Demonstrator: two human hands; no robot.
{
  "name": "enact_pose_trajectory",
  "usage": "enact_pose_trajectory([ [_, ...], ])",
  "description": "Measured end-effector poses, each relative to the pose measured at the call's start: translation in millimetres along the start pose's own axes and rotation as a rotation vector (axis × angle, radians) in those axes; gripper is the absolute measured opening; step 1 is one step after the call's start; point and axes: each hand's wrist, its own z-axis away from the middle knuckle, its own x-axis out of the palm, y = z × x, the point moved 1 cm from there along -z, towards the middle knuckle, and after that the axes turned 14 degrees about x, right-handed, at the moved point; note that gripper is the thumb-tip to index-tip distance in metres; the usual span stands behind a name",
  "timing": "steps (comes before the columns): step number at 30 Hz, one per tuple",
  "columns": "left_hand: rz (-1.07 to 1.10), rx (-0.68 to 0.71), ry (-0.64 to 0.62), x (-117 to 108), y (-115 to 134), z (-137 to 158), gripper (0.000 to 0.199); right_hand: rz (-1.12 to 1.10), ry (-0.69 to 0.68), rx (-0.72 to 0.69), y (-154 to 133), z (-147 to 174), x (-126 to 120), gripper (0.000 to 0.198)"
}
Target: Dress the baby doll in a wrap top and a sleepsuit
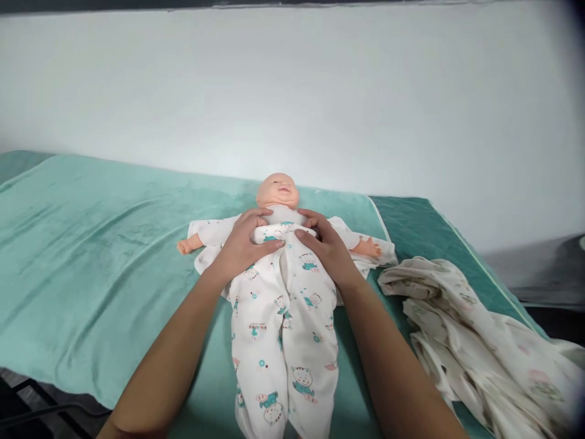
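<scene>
A baby doll (278,190) lies on its back with its head away from me and its arms spread. It wears a white top (214,231), laid open at the sides, and white pants (286,341) with a cartoon animal print. My left hand (247,244) is curled round the left side of the pants' waistband, thumb on the front. On the other side, my right hand (324,241) grips the waistband in the same way. The fingertips of both hands rest near the doll's chest. Some fingers are hidden behind the cloth.
A light green cloth (114,262) covers the table, over a darker green quilted sheet (411,228). To the right lies a crumpled cream printed cloth (475,341). A white wall (292,91) stands behind. Dark bars show at the lower left.
</scene>
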Motion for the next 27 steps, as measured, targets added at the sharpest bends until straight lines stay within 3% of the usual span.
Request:
enact_pose_trajectory([
  [4,-0.013,0.084,-0.017,-2.7,-0.1,2.8,0.028,0.023,0.023,-0.026,2.4,2.9,0.3,0.032],
  [10,-0.034,0.055,-0.020,-8.4,-0.3,7.0,0.039,0.012,0.122,-0.108,4.8,10.8,0.6,0.040],
  [21,-0.125,0.075,0.016,-14.7,-11.6,9.9,0.046,-0.204,0.328,0.060,25.6,29.4,-16.4,0.039],
  [27,-0.196,0.102,0.038,-11.6,-15.4,10.5,0.044,-0.223,0.242,0.040,20.4,30.8,-6.1,0.025],
])
